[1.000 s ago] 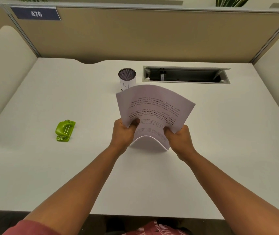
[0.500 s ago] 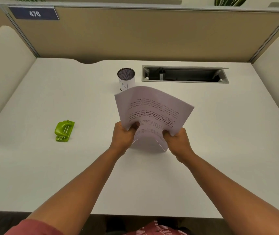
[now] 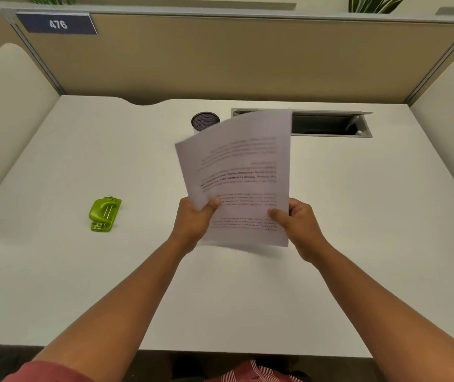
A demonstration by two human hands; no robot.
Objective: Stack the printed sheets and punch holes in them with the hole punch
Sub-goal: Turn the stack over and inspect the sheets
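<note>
I hold the printed sheets (image 3: 243, 172) upright above the middle of the white desk (image 3: 358, 230), text upside down to me. My left hand (image 3: 195, 220) pinches their lower left edge and my right hand (image 3: 299, 226) grips the lower right edge. The top of the sheets is blurred and leans toward the back. The green hole punch (image 3: 104, 214) lies flat on the desk well to the left of my left hand, apart from everything.
A dark mesh pen cup (image 3: 205, 121) stands behind the sheets, partly hidden by them. A recessed cable tray (image 3: 330, 124) is set into the desk at the back right. Beige partition walls close off the back and both sides.
The sheets were bowed and tilted to the right; now they stand straighter and taller. My right hand has moved out to their right edge, and the stack covers part of the cup and tray.
</note>
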